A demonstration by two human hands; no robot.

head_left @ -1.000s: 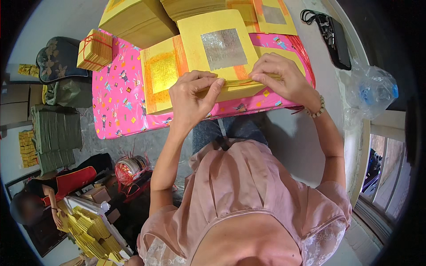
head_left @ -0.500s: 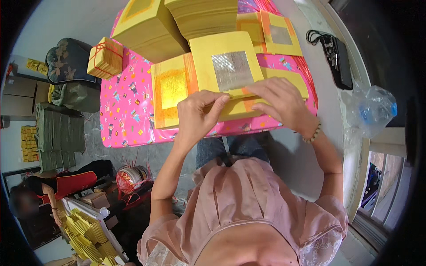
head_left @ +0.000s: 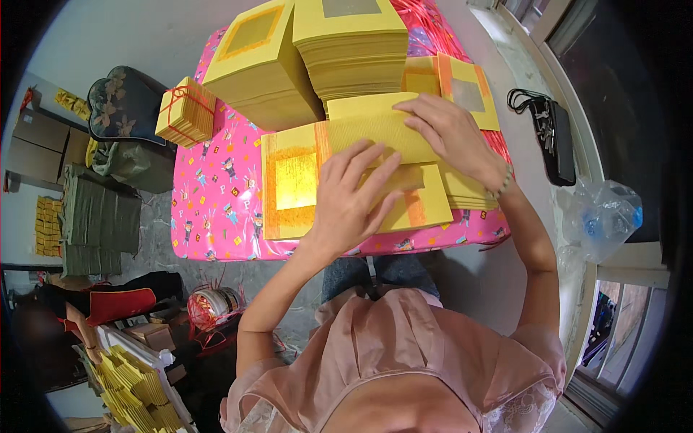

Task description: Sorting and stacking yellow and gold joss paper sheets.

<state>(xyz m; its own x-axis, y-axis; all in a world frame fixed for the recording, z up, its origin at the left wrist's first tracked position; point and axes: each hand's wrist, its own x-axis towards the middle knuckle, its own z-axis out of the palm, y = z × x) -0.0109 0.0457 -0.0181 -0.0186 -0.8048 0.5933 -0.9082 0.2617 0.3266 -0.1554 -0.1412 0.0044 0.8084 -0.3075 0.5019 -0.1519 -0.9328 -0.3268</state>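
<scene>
Folded yellow paper sheet [head_left: 375,130] lies on the pink-covered worktop [head_left: 216,209], atop a flat pile of yellow sheets with gold-foil squares [head_left: 296,180]. Left hand [head_left: 354,198] presses flat on the sheet's near part, fingers [head_left: 375,169] spread and extended, gripping nothing. Right hand [head_left: 451,133] rests palm-down on the far right part, fingers slightly splayed, flat on the paper. Behind: two tall stacks of yellow paper [head_left: 346,43]. Small bundle tied with red string [head_left: 185,112] at worktop's left edge. Clear plastic bag [head_left: 603,220] well to the right.
</scene>
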